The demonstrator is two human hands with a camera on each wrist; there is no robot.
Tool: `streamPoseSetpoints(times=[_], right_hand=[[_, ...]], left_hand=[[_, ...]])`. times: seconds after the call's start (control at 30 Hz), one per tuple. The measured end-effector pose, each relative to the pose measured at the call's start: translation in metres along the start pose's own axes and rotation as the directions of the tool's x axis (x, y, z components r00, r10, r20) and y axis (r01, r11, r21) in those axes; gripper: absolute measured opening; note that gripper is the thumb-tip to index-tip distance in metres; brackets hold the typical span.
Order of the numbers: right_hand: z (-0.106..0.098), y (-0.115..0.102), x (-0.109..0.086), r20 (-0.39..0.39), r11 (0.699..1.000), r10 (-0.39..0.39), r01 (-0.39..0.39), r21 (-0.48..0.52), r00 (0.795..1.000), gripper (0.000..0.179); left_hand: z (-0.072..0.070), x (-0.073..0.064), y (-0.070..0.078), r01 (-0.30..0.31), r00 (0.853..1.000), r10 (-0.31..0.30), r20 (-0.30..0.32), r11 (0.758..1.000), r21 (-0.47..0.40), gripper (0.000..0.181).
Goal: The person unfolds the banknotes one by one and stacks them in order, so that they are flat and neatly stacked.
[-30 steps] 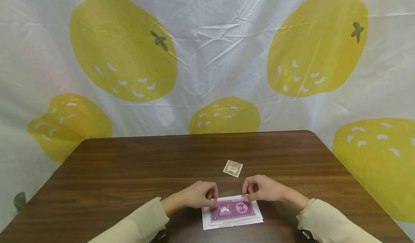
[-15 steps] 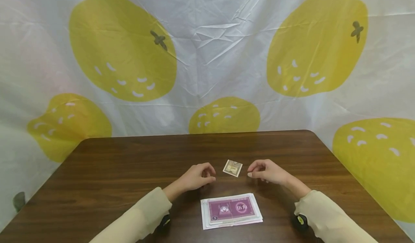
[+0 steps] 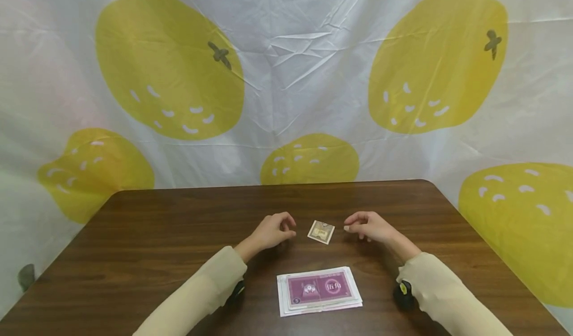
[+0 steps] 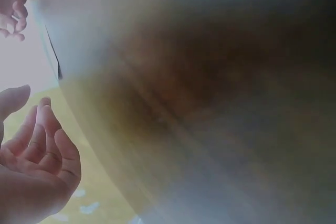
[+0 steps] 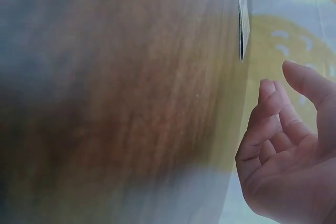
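In the head view my left hand (image 3: 272,230) is just left of a small folded tan banknote (image 3: 321,232), its fingers loosely bent with nothing between them. On the note's other side is my right hand (image 3: 370,226), thumb and fingers apart and also holding nothing. Both hands stand a short gap away from the note. Closer to me lies a neat stack of paper notes (image 3: 320,291) with a purple one on top. The right wrist view shows the folded note (image 5: 244,23) edge-on beyond my relaxed fingers (image 5: 262,124). My left fingers (image 4: 50,140) curve loosely in the left wrist view.
Everything lies on a dark brown wooden table (image 3: 179,226). Behind its far edge hangs a white cloth (image 3: 304,77) printed with yellow fruit. Dark bands with a camera (image 3: 404,291) sit under my cream sleeves (image 3: 447,296).
Both hands have let go of the stack's top edge and moved forward, to either side of the folded banknote. The stack and the folded note stay in place.
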State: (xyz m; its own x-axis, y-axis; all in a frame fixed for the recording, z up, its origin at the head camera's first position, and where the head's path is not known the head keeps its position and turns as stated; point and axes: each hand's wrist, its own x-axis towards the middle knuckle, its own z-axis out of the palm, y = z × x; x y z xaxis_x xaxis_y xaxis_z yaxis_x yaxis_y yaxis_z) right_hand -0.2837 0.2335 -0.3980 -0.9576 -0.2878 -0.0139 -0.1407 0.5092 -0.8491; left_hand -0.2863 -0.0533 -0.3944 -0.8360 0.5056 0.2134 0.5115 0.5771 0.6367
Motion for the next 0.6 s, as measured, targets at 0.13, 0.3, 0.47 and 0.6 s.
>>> streamPoseSetpoints(times=[0.13, 0.3, 0.47, 0.6], right_hand=[[-0.001, 0.004, 0.008, -0.023, 1.0, 0.024, -0.024, 0.008, 0.999, 0.028], [-0.001, 0.005, 0.015, -0.041, 0.998, 0.065, -0.064, 0.029, 0.997, 0.031], [-0.003, 0.005, 0.02, -0.059, 0.995, 0.094, -0.092, 0.031, 0.994, 0.032], [-0.004, 0.005, 0.024, -0.066, 0.994, 0.102, -0.1, 0.036, 0.993, 0.032]], left_hand=[[0.0, 0.007, -0.002, 0.023, 1.0, -0.022, -0.015, 0.999, 0.049, 0.018], [0.002, 0.015, -0.002, 0.068, 0.998, -0.067, -0.016, 0.994, 0.085, 0.019], [0.005, 0.022, -0.003, 0.094, 0.996, -0.093, -0.006, 0.99, 0.109, 0.021], [0.007, 0.027, -0.003, 0.114, 0.993, -0.117, 0.015, 0.985, 0.132, 0.022]])
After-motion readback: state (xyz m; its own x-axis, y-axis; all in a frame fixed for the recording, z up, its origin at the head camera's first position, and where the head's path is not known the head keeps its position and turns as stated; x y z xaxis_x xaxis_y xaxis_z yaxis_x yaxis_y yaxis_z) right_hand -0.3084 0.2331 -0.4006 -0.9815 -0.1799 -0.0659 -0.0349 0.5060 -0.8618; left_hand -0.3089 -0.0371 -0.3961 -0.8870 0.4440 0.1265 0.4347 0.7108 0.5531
